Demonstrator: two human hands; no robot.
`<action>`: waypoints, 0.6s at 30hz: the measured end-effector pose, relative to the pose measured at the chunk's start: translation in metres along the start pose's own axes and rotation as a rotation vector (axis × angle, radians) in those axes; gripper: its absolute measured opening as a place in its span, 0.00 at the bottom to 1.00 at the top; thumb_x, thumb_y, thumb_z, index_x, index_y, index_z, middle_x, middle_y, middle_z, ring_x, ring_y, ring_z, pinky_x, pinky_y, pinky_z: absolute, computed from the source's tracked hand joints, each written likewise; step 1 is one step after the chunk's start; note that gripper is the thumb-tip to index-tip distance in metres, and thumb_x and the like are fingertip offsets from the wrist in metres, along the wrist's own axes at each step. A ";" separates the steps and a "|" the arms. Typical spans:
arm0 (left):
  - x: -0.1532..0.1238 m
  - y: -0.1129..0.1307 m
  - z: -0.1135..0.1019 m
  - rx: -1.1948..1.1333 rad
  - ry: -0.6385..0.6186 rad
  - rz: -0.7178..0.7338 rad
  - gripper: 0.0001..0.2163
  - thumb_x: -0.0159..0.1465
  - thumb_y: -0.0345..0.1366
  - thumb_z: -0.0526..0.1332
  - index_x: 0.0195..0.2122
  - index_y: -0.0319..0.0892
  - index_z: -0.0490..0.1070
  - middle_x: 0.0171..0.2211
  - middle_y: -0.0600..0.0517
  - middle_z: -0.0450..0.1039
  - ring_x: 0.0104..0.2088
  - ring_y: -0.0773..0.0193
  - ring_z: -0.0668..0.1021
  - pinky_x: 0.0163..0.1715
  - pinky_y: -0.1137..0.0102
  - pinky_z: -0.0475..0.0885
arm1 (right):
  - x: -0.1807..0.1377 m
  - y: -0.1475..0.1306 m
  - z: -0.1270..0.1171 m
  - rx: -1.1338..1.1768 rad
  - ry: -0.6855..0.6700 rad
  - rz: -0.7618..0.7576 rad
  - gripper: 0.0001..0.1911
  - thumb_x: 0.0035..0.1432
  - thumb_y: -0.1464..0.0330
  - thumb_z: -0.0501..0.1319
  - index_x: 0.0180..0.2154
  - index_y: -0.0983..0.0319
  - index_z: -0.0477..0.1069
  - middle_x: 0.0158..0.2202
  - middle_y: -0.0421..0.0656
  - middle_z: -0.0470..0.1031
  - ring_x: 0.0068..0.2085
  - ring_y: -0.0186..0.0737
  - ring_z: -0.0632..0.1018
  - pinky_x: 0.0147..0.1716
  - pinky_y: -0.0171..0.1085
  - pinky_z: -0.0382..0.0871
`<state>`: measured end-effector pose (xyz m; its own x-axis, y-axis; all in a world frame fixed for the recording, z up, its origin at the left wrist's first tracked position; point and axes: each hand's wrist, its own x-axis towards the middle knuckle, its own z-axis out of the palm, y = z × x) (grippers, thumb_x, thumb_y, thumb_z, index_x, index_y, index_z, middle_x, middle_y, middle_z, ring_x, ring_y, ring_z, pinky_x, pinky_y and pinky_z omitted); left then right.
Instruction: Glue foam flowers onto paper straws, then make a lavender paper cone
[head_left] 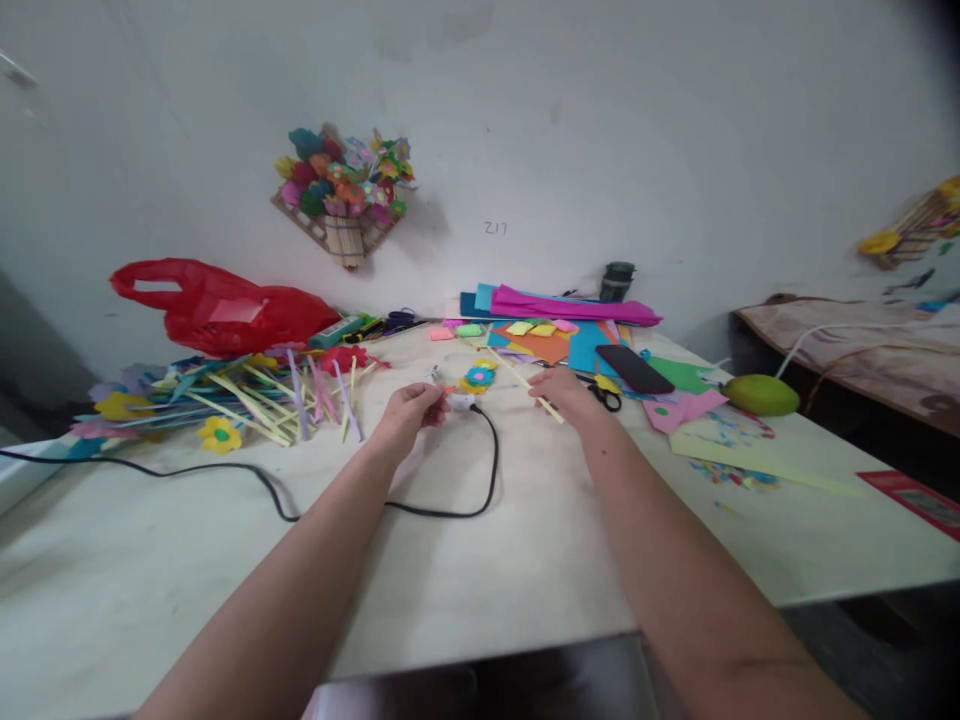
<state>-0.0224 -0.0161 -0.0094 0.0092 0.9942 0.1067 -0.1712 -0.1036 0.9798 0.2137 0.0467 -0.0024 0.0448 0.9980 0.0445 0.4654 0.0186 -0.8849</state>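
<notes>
My left hand (416,408) is closed at a small white glue gun (465,402) with an orange part, near the middle of the table. A black cord runs from the gun and loops back under my left forearm. My right hand (564,392) has its fingers closed on a thin pale yellow paper stem (517,375), which slants away toward the back left. Between the hands, slightly farther back, lies a paper flower (478,376) with blue and yellow petals. Black-handled scissors (609,399) lie just right of my right hand.
Paper flowers and stems (255,400) are heaped at left before a red plastic bag (225,310). Coloured paper sheets (570,303) lie along the wall. At right are a dark phone (634,369), a green mango-like fruit (762,395) and small paper scraps (735,474).
</notes>
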 end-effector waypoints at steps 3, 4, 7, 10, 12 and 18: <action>0.000 0.001 0.000 -0.024 0.040 0.011 0.15 0.46 0.43 0.67 0.25 0.35 0.70 0.22 0.48 0.72 0.19 0.70 0.70 0.19 0.74 0.64 | -0.007 -0.008 0.013 0.275 -0.212 0.049 0.08 0.41 0.77 0.62 0.29 0.65 0.70 0.21 0.42 0.71 0.22 0.36 0.74 0.16 0.31 0.64; 0.000 0.002 0.000 -0.027 0.057 0.015 0.15 0.46 0.43 0.67 0.26 0.35 0.71 0.23 0.48 0.72 0.19 0.70 0.71 0.19 0.74 0.64 | -0.010 -0.011 0.017 0.351 -0.284 0.043 0.09 0.40 0.77 0.62 0.29 0.65 0.70 0.21 0.41 0.71 0.22 0.36 0.74 0.15 0.31 0.63; 0.002 0.000 -0.002 -0.022 0.107 0.037 0.16 0.46 0.44 0.67 0.28 0.34 0.72 0.28 0.46 0.74 0.21 0.70 0.72 0.20 0.74 0.65 | -0.019 -0.018 0.028 0.446 -0.429 -0.007 0.10 0.38 0.76 0.64 0.29 0.64 0.70 0.22 0.40 0.71 0.23 0.34 0.73 0.15 0.30 0.64; 0.005 -0.002 -0.004 -0.034 0.171 0.048 0.18 0.47 0.46 0.66 0.30 0.34 0.72 0.31 0.44 0.74 0.23 0.69 0.74 0.21 0.73 0.67 | -0.028 -0.025 0.036 0.454 -0.515 -0.026 0.11 0.38 0.75 0.65 0.30 0.64 0.70 0.24 0.39 0.72 0.23 0.33 0.73 0.16 0.30 0.66; 0.006 -0.003 -0.005 -0.048 0.233 0.049 0.18 0.47 0.46 0.66 0.30 0.35 0.72 0.30 0.45 0.74 0.23 0.68 0.74 0.22 0.73 0.67 | -0.034 -0.030 0.042 0.439 -0.550 -0.020 0.12 0.37 0.76 0.65 0.29 0.64 0.70 0.24 0.38 0.72 0.22 0.32 0.73 0.16 0.30 0.66; 0.009 -0.003 -0.009 -0.095 0.353 0.065 0.14 0.46 0.42 0.66 0.27 0.35 0.71 0.24 0.48 0.73 0.21 0.69 0.73 0.21 0.74 0.67 | -0.049 -0.038 0.061 0.412 -0.711 -0.058 0.12 0.36 0.74 0.68 0.29 0.63 0.70 0.20 0.36 0.71 0.20 0.32 0.73 0.16 0.30 0.66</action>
<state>-0.0310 -0.0070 -0.0128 -0.3424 0.9356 0.0866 -0.2511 -0.1799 0.9511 0.1404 0.0007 0.0007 -0.6041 0.7922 -0.0859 0.0818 -0.0456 -0.9956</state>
